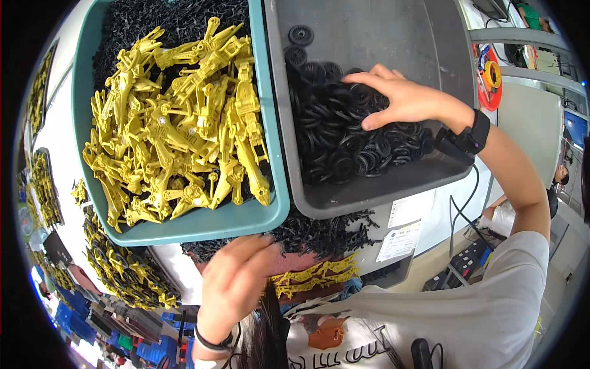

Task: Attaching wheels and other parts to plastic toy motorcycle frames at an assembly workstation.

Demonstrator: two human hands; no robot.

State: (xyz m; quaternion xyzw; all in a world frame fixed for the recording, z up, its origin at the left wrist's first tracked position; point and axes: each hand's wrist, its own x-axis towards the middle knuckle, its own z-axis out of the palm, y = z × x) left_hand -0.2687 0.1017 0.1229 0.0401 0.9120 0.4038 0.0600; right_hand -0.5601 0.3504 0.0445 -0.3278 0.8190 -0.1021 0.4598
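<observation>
My right hand [399,98] reaches over a grey bin [369,197] holding a heap of small black toy wheels [344,132]. Its thumb and fingers are apart, close over the wheels, with nothing seen between them. My left hand [236,283] is at the near edge of a teal bin [184,235], beside a pile of small black plastic parts [313,237]. Motion smears its fingers, so whether they hold anything is not clear. Yellow plastic toy frames [178,135] fill the teal bin, lying over many small black parts [178,15].
Several yellow frames [319,273] lie in a row near my body. More yellow and black assemblies [126,264] are heaped at the left. A paper sheet [399,240] and a black cable [453,215] are right of the bins. Another person [501,215] sits at the far right.
</observation>
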